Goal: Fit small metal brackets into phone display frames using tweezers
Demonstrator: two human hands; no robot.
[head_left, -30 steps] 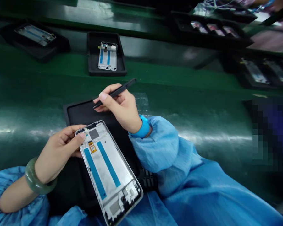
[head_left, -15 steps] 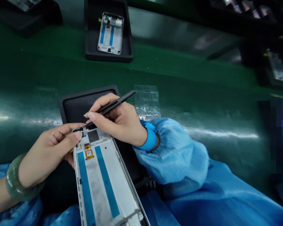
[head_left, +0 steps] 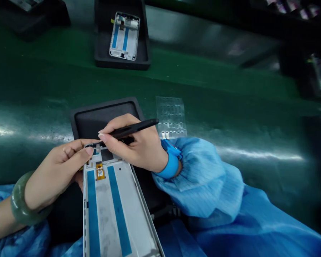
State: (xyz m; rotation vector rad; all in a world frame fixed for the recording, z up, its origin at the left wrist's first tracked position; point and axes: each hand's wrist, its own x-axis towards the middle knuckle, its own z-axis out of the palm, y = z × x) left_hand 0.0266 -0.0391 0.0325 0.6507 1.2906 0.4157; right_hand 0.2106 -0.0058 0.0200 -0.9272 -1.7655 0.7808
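My left hand (head_left: 61, 164) grips the upper left edge of a phone frame (head_left: 139, 221), its thumb lying over the top corner. The frame is silvery white, with two long blue adhesive strips (head_left: 120, 210) and an orange flex cable (head_left: 100, 172) near its top. Black tweezers (head_left: 139, 127) are pinched in my right hand (head_left: 141, 146), tilted with the back end up to the right. Their tips point at the top edge of the frame beside my left thumb; fingers partly hide what they touch there.
Behind the frame lies a black tray (head_left: 104, 109). To its right is a clear plastic sheet (head_left: 171, 112) bearing small parts. Farther back, another black tray (head_left: 100, 53) holds a second phone frame (head_left: 125, 35). More trays stand at the far left and right on the green bench (head_left: 216, 92).
My right hand has shifted slightly down and right, and the tweezers have swung to a flatter angle. My left hand still holds the phone frame, which has turned slightly.
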